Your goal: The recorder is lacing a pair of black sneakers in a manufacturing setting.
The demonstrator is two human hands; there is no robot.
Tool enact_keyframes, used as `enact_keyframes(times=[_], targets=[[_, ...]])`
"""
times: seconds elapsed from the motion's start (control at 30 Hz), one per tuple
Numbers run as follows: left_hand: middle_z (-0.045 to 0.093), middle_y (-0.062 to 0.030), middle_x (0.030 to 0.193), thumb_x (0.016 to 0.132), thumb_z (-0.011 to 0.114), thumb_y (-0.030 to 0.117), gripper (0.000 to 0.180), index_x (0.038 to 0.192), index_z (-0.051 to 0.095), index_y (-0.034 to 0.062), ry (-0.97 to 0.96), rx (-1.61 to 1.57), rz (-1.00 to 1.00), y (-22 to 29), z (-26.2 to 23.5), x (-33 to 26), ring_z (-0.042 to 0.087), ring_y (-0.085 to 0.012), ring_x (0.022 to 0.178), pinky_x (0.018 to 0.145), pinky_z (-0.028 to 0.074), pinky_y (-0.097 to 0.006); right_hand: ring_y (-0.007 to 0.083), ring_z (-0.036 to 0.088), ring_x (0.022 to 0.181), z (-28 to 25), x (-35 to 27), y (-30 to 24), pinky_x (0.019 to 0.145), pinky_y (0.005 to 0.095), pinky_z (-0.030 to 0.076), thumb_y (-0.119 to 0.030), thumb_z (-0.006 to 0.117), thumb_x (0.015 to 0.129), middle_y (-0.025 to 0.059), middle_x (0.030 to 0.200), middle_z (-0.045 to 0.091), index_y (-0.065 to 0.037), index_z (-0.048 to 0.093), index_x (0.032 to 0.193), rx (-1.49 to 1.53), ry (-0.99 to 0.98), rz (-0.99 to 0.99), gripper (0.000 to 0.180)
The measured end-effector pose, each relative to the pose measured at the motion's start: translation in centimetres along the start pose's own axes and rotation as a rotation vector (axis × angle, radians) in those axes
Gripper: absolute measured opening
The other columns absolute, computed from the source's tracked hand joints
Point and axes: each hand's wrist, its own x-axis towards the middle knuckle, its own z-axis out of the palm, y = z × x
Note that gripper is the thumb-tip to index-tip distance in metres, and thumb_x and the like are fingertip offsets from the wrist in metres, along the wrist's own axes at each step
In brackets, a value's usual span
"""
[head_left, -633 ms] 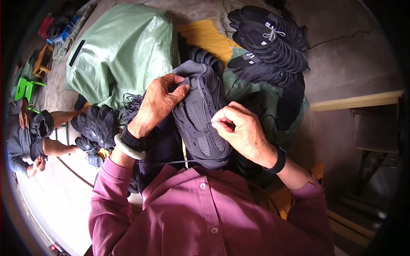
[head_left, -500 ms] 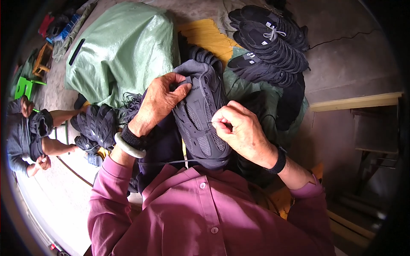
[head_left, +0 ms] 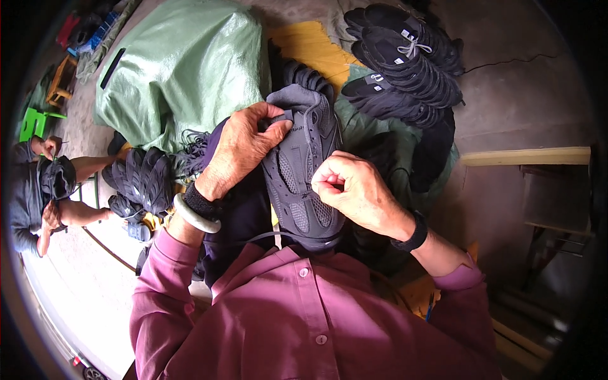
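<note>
**Grey shoe gripped in both hands over the lap**

Grey shoe (head_left: 303, 171) sits dead centre, lying lengthwise on the person's lap with its mesh upper facing the camera and one end resting against the magenta shirt (head_left: 304, 323). The left hand (head_left: 244, 149) is clamped on the far end of the shoe, thumb and fingers folded over the padded collar, with a pale bangle (head_left: 195, 215) and a dark band at the wrist. The right hand (head_left: 354, 190) is closed into a pinch right on the lace area, fingertips pressed together at the middle of the upper; what it pinches is too small to make out. A dark wristband (head_left: 413, 233) sits on that wrist.

Around the action: a big green sack (head_left: 183, 69) lies up and to the left, a yellow cloth (head_left: 310, 44) shows just beyond the shoe, and a stack of dark shoes (head_left: 405, 60) is fanned out at upper right. A second cluster of dark shoes (head_left: 142, 180) sits on the floor just left of the left forearm. Far left, another person (head_left: 44, 190) crouches, hands busy on something dark. A wooden plank (head_left: 525, 156) runs along the right side.
</note>
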Motion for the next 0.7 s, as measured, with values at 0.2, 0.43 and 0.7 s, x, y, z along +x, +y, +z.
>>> enact_keyframes(times=[0.2,0.43,0.7], targets=[[0.068,-0.0013,0.082,0.095,0.076,0.018,0.030,0.114,0.069,-0.0037,0.049,-0.061,0.035,-0.6,0.5,-0.1,0.057,-0.0067,0.075,0.067,0.050,-0.026,0.0107,0.060,0.076,-0.5,0.4,-0.3,0.071,0.0282,0.051,-0.001,0.072,0.088,0.0032,0.084,0.062,-0.001,0.067,0.088,-0.279,-0.043,-0.218,0.005],[0.067,-0.0079,0.095,0.090,0.081,0.022,0.036,0.117,0.069,0.0014,0.160,-0.128,0.108,-1.6,0.2,-1.3,0.057,-0.0116,0.079,0.073,0.050,-0.029,0.0121,0.059,0.076,-0.5,0.3,-0.6,0.072,0.0291,0.049,-0.007,0.070,0.094,0.0042,0.085,0.060,0.000,0.066,0.092,-0.034,-0.108,0.019,0.008],[0.054,0.0037,0.087,0.083,0.085,0.000,0.029,0.099,0.062,0.0063,0.006,-0.288,-0.003,-1.8,1.8,-9.1,0.051,-0.0059,0.075,0.068,0.047,-0.023,0.0173,0.060,0.078,-0.3,0.2,-0.9,0.074,0.0323,0.050,-0.007,0.070,0.093,0.0061,0.085,0.060,-0.001,0.066,0.092,-0.101,-0.091,-0.063,0.008]])
